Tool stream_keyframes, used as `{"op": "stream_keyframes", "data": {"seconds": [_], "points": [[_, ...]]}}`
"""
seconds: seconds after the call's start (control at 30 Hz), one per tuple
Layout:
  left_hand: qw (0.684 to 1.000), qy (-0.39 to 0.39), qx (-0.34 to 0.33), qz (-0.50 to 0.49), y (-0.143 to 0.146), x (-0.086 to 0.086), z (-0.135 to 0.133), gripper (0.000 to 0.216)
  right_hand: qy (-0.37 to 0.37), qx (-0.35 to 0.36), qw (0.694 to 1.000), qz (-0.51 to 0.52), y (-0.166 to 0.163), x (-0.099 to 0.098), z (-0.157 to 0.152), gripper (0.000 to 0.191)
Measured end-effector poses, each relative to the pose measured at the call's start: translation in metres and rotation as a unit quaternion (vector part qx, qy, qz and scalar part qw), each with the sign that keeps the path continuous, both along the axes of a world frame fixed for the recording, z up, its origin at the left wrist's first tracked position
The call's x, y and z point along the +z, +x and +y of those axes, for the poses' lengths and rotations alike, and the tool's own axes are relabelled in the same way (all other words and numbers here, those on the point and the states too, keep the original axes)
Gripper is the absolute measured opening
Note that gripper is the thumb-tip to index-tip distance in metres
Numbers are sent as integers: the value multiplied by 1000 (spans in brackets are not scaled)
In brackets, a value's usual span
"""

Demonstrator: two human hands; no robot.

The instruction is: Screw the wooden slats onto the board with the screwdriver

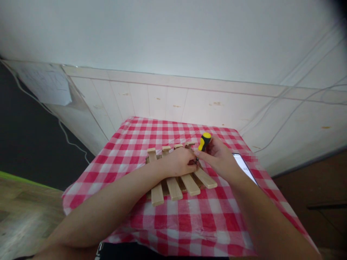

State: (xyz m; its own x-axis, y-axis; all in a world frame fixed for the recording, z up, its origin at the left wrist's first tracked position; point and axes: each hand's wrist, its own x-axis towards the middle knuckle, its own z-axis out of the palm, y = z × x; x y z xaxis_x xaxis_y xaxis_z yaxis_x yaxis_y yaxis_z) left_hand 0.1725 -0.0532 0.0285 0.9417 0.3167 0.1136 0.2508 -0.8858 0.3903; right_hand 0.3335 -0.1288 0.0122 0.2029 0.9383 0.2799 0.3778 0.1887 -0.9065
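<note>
A short screwdriver point(204, 141) with a yellow and black handle is in my right hand point(217, 155), its fingers closed round the handle. It stands nearly upright, tip down, over the rightmost slat of a slatted wooden piece point(173, 187). Several pale wooden slats lie side by side across darker strips beneath. My left hand point(180, 161) rests across the slats, fingers curled in beside the screwdriver's tip. What those fingers pinch is hidden, and so is the exact spot where the tip touches.
A red and white checked cloth point(108, 173) covers the table. A phone point(245, 168) with a lit screen lies right of the right hand, partly behind the forearm. White panelling point(162, 101) stands behind the table, and cables point(295, 108) hang at the right.
</note>
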Motion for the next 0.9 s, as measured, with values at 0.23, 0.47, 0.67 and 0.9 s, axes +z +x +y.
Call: {"op": "stream_keyframes", "data": {"seconds": [0.23,0.47,0.67,0.9], "points": [[1000,-6,-3,-6,0,0,0,14,-5,-8,999,33,-4,3,-1,33],[1000,-18,-9,-5,0,1,0,16,17,49,996,78,-5,13,-6,10],[1000,-12,-3,3,-1,3,-1,22,-18,17,999,36,-7,10,-6,24],[1000,-12,-1,-2,0,1,0,20,-39,25,997,63,-8,11,-4,26]]}}
